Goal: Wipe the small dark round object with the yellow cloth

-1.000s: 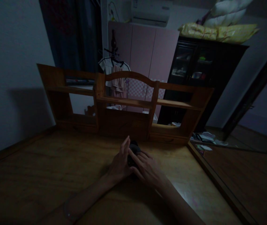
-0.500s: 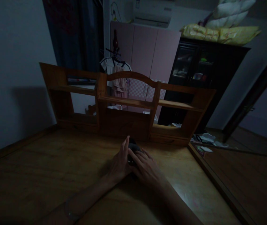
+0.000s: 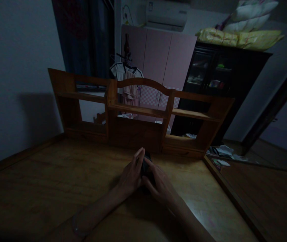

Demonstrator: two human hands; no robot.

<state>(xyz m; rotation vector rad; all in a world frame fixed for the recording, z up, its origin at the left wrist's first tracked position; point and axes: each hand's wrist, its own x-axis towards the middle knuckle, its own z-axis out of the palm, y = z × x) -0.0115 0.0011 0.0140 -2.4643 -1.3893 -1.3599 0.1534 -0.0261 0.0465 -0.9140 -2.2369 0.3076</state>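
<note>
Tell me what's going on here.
A person's left hand and right hand hold a small dark object between them over a wooden desk, in front of a wooden shelf unit. The fingers hide much of it and the light is dim, so I can't tell what it is.

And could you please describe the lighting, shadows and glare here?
Head view: dim overall, the dark object too underexposed for detail; same view: pale glare on the tabletop beside the right forearm; same view: a soft shadow on the left wall.
</note>
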